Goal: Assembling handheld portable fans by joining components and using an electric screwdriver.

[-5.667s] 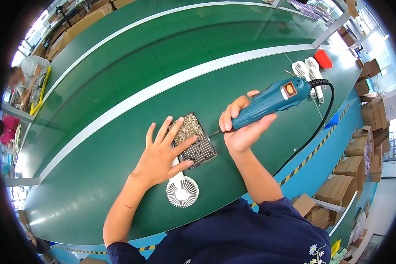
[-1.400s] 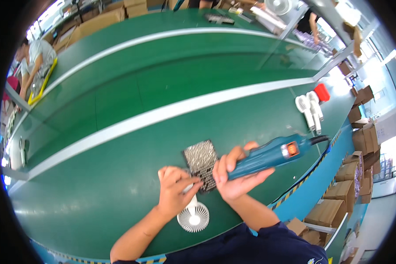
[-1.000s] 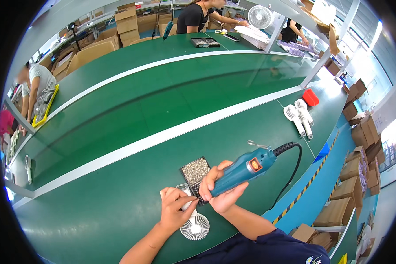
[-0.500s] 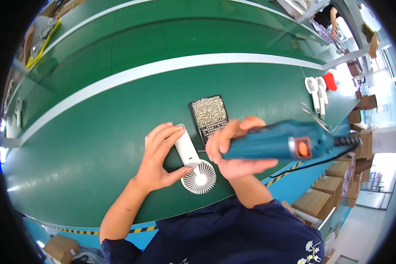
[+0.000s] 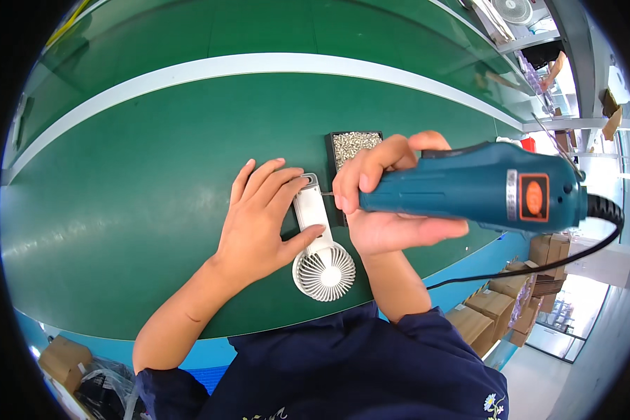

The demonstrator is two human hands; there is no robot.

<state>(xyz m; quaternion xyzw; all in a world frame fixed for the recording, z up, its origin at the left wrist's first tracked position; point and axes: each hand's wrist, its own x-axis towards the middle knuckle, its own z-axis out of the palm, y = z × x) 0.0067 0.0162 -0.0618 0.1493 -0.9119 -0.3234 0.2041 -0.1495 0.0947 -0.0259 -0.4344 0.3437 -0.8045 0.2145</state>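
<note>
A white handheld fan (image 5: pixel 312 213) lies on the green table with its round slatted head (image 5: pixel 330 274) toward me and its handle pointing away. My left hand (image 5: pixel 262 210) holds the handle, fingertips at its far end and thumb near the head. In my right hand (image 5: pixel 381 192) is a teal electric screwdriver (image 5: pixel 448 185), held sideways with its bit (image 5: pixel 327 194) pointing left at the handle. The bit's tip is close to the handle's right edge; whether it touches a screw I cannot tell. Behind the right hand sits a black tray of small screws (image 5: pixel 355 143), partly hidden.
From the screwdriver's right end a black cord (image 5: pixel 539 269) loops down to the right. A white rail (image 5: pixel 273 64) crosses the table's far side. Cardboard boxes (image 5: pixel 493 311) stand beyond the right edge. Another person's arm (image 5: pixel 554 71) shows at the upper right.
The screwdriver has come over the fan's handle, with its bit nearer the handle's far end. My left fingers have shifted along the handle. The whole view has also moved.
</note>
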